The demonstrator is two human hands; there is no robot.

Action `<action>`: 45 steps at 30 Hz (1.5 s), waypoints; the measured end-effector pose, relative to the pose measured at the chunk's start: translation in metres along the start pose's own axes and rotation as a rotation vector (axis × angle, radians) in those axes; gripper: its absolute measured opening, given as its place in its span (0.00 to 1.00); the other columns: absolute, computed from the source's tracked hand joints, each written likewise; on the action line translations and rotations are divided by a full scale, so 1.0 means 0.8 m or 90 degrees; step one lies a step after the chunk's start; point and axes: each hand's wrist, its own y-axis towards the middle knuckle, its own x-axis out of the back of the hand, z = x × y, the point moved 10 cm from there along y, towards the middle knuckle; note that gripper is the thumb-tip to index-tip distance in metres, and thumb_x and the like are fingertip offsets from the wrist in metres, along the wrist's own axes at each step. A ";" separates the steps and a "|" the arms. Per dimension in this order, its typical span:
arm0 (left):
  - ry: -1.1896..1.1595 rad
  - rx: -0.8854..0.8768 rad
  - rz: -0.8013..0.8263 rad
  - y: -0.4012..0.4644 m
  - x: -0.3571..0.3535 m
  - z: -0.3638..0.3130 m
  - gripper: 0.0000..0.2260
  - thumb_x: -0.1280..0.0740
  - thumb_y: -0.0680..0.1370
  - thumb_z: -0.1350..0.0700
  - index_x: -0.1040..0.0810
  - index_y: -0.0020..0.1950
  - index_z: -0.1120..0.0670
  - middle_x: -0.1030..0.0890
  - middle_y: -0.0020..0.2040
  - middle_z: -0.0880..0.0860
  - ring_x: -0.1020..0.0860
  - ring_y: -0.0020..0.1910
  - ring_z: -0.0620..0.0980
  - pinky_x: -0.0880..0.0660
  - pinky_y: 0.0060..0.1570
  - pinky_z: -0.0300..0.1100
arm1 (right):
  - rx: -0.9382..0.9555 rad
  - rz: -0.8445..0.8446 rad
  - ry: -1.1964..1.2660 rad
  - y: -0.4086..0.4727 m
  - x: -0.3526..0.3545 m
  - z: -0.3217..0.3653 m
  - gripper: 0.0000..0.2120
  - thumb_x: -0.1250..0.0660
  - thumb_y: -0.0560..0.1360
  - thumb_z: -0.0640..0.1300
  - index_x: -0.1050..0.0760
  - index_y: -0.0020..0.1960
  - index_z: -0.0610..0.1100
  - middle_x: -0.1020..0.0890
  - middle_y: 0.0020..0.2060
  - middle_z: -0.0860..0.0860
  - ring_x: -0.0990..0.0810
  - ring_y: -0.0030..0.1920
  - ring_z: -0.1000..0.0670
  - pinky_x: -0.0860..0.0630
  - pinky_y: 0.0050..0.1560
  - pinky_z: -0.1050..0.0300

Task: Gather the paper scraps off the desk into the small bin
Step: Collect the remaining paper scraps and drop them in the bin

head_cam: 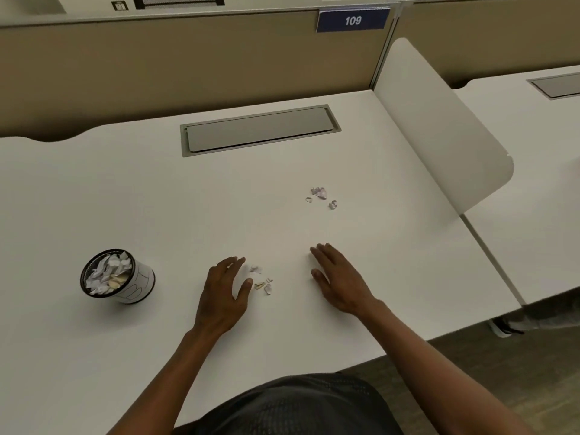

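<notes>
A small round bin (142,282), white with a dark rim, stands at the desk's left and is full of crumpled paper. A few small paper scraps (267,288) lie on the white desk (157,199) just right of my left hand (224,293), which is cupped beside them, fingers apart, holding nothing. Another small cluster of scraps (319,193) lies farther back and to the right. My right hand (340,279) rests flat and open on the desk, in front of that far cluster and right of the near scraps.
A grey cable hatch (260,130) is set into the desk at the back. A tan partition (188,58) with a blue sign reading 109 (353,20) closes the far side. A white divider panel (439,127) borders the right edge, with another desk beyond.
</notes>
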 end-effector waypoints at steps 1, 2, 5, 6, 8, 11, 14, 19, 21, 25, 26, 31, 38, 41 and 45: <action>-0.003 0.009 0.015 -0.002 -0.002 0.004 0.24 0.30 0.78 0.48 0.28 0.73 0.51 0.28 0.70 0.50 0.29 0.68 0.51 0.27 0.66 0.47 | 0.013 -0.015 0.035 -0.006 0.003 0.008 0.25 0.42 0.84 0.49 0.40 0.80 0.49 0.31 0.76 0.48 0.37 0.77 0.49 0.34 0.75 0.52; -0.006 0.015 0.033 -0.003 -0.005 0.007 0.27 0.29 0.76 0.45 0.29 0.73 0.50 0.29 0.69 0.49 0.28 0.66 0.50 0.26 0.63 0.45 | 0.017 -0.043 0.070 -0.008 0.010 0.013 0.25 0.40 0.83 0.46 0.38 0.79 0.49 0.27 0.71 0.49 0.32 0.73 0.49 0.30 0.71 0.53; -0.009 0.029 0.092 -0.002 -0.019 0.009 0.36 0.26 0.70 0.37 0.31 0.74 0.47 0.35 0.66 0.45 0.28 0.60 0.45 0.28 0.58 0.39 | -0.054 -0.164 0.094 -0.009 0.043 -0.002 0.25 0.36 0.79 0.37 0.31 0.75 0.47 0.21 0.59 0.49 0.26 0.63 0.46 0.26 0.60 0.55; -0.008 0.028 0.108 0.000 -0.023 0.008 0.38 0.25 0.69 0.37 0.32 0.75 0.47 0.35 0.65 0.44 0.28 0.59 0.44 0.28 0.57 0.38 | -0.109 -0.164 0.073 -0.007 0.049 -0.015 0.26 0.36 0.77 0.35 0.31 0.75 0.45 0.21 0.60 0.47 0.26 0.63 0.44 0.26 0.59 0.53; -0.005 0.024 0.132 0.007 -0.032 0.002 0.40 0.23 0.67 0.38 0.32 0.75 0.49 0.36 0.64 0.44 0.28 0.58 0.44 0.30 0.57 0.37 | -0.200 -0.088 -0.009 -0.003 0.045 -0.033 0.28 0.37 0.74 0.35 0.31 0.74 0.43 0.25 0.64 0.43 0.29 0.64 0.40 0.24 0.57 0.49; -0.006 0.022 0.179 0.016 -0.047 -0.014 0.38 0.22 0.68 0.43 0.31 0.74 0.52 0.35 0.64 0.46 0.26 0.57 0.47 0.27 0.56 0.38 | -0.174 0.005 -0.068 -0.001 0.024 -0.020 0.24 0.40 0.73 0.34 0.28 0.67 0.45 0.28 0.61 0.46 0.27 0.61 0.41 0.21 0.49 0.50; -0.048 0.017 0.218 0.020 -0.065 -0.038 0.31 0.22 0.71 0.52 0.28 0.71 0.55 0.32 0.62 0.47 0.24 0.48 0.42 0.28 0.49 0.28 | -0.092 0.042 0.028 -0.001 0.006 0.011 0.25 0.42 0.73 0.31 0.25 0.67 0.47 0.25 0.59 0.48 0.23 0.60 0.46 0.21 0.56 0.52; -0.088 0.017 0.237 0.032 -0.080 -0.066 0.26 0.25 0.72 0.61 0.25 0.70 0.55 0.29 0.60 0.49 0.23 0.44 0.40 0.28 0.46 0.26 | -0.141 0.039 -0.020 0.001 0.029 -0.012 0.32 0.31 0.75 0.55 0.34 0.76 0.48 0.27 0.66 0.47 0.25 0.65 0.44 0.23 0.61 0.50; -0.093 0.008 0.236 0.036 -0.082 -0.075 0.25 0.25 0.72 0.62 0.23 0.69 0.56 0.27 0.58 0.50 0.23 0.45 0.44 0.28 0.47 0.28 | -0.148 0.118 -0.077 -0.004 0.018 -0.018 0.41 0.27 0.70 0.62 0.37 0.78 0.50 0.30 0.68 0.48 0.26 0.66 0.45 0.24 0.61 0.50; -0.088 -0.024 0.246 0.045 -0.095 -0.101 0.24 0.26 0.72 0.62 0.22 0.68 0.55 0.25 0.55 0.51 0.22 0.48 0.47 0.27 0.50 0.34 | -0.117 0.086 -0.027 0.000 0.008 -0.005 0.33 0.24 0.71 0.52 0.30 0.73 0.47 0.27 0.62 0.46 0.21 0.57 0.43 0.24 0.55 0.54; -0.088 -0.033 0.246 0.047 -0.098 -0.108 0.23 0.26 0.72 0.62 0.22 0.67 0.55 0.25 0.55 0.51 0.23 0.48 0.48 0.27 0.51 0.36 | -0.113 0.061 -0.006 0.003 0.010 -0.001 0.28 0.24 0.72 0.49 0.26 0.69 0.46 0.25 0.60 0.46 0.20 0.55 0.42 0.23 0.53 0.53; -0.061 -0.072 0.193 0.055 -0.105 -0.131 0.06 0.29 0.76 0.59 0.14 0.50 0.55 0.21 0.46 0.55 0.22 0.43 0.51 0.23 0.45 0.50 | -0.100 -0.015 0.055 0.012 0.014 0.016 0.10 0.27 0.74 0.42 0.18 0.54 0.43 0.20 0.49 0.46 0.19 0.46 0.44 0.26 0.44 0.56; -0.165 0.044 0.099 0.055 -0.090 -0.111 0.06 0.24 0.74 0.53 0.13 0.47 0.55 0.13 0.42 0.52 0.18 0.42 0.48 0.22 0.43 0.41 | -0.207 -0.115 0.237 0.014 0.013 0.004 0.04 0.25 0.73 0.44 0.13 0.46 0.45 0.13 0.42 0.49 0.17 0.41 0.51 0.23 0.42 0.62; -0.272 0.172 0.091 0.052 -0.079 -0.081 0.06 0.22 0.71 0.52 0.12 0.46 0.51 0.13 0.42 0.47 0.16 0.42 0.43 0.21 0.44 0.36 | -0.296 -0.042 0.508 0.017 -0.011 -0.003 0.05 0.22 0.70 0.45 0.13 0.45 0.46 0.12 0.42 0.50 0.13 0.45 0.48 0.18 0.45 0.60; -0.410 0.218 0.077 0.049 -0.041 -0.065 0.05 0.22 0.72 0.53 0.13 0.47 0.49 0.12 0.43 0.46 0.15 0.43 0.45 0.17 0.50 0.44 | -0.235 0.023 0.731 0.038 -0.009 0.037 0.06 0.26 0.72 0.32 0.15 0.49 0.37 0.13 0.48 0.41 0.14 0.52 0.41 0.18 0.55 0.53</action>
